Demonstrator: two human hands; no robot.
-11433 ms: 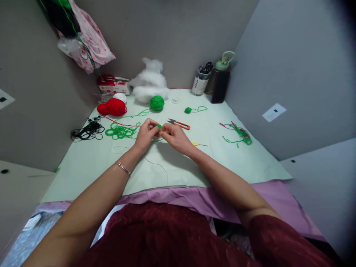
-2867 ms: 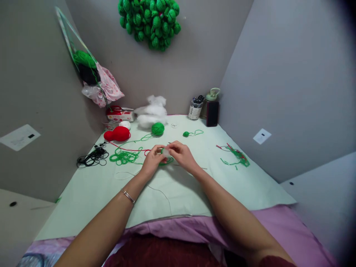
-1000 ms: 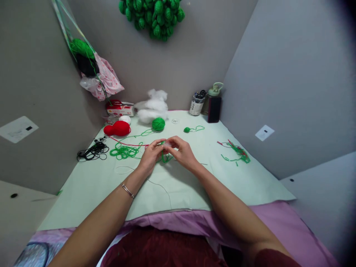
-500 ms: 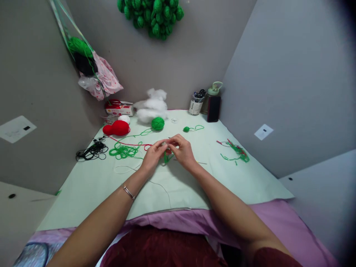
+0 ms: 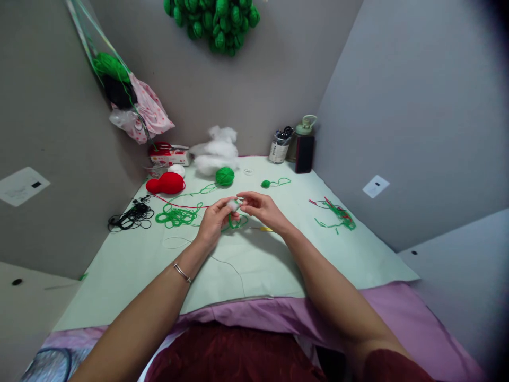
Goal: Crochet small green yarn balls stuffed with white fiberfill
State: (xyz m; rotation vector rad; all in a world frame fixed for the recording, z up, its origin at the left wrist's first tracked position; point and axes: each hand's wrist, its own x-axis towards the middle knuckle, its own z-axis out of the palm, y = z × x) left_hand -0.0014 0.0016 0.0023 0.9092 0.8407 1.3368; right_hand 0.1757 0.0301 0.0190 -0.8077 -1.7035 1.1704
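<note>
My left hand (image 5: 211, 222) is closed on a small wad of white stuffing (image 5: 233, 205), which shows between thumb and fingers over the table. Green yarn (image 5: 237, 222) loops down below the fingers. My right hand (image 5: 260, 209) is just to the right, its thumb and fingers pinched together beside the wad. A short dark tip shows near its fingertips, too small to name. Under my right wrist lies a thin tool with a yellow handle (image 5: 266, 229), partly hidden.
Red yarn (image 5: 167, 183), a green yarn ball (image 5: 225, 176), loose green yarn (image 5: 177, 216) and black cord (image 5: 133, 215) lie leftward. Behind are white stuffing (image 5: 217, 151), a pen jar (image 5: 279, 150) and a phone (image 5: 304, 154). Yarn scraps (image 5: 340, 215) lie right.
My hands have moved slightly apart. The white wad in my left hand now shows, and so does the yellow handle under my right wrist.
</note>
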